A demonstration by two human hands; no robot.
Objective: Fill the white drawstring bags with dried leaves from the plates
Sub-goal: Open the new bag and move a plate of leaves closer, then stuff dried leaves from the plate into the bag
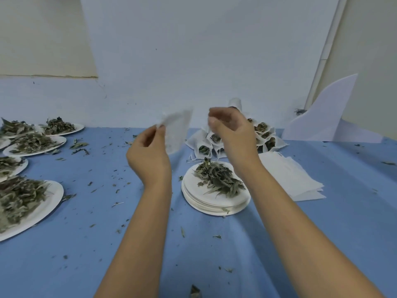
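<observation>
On the near part of the blue tablecloth, small leaf crumbs lie scattered, and two bare forearms reach away from the camera across it. At the near left a big plate carries a heap of dried leaves and runs off the edge of the view.

In the middle, between the forearms, a stack of plates sits on the cloth with a smaller heap of dried leaves on its top plate. Just to its right lies a flat pile of empty bags.

Above the stack, the left hand is raised off the table and pinches a corner of a white bag between thumb and fingertips; the bag hangs in the air, limp, blurred and apparently empty. The right hand is lifted beside it, a little apart, with fingers curled and thumb close to the forefinger. Whether it pinches a string cannot be told.

Behind the right hand, a heap of filled bags leans together near the wall, leaves showing at their mouths. At the far left, more plates with leaves overlap one another. At the far right a white board stands against the wall.
</observation>
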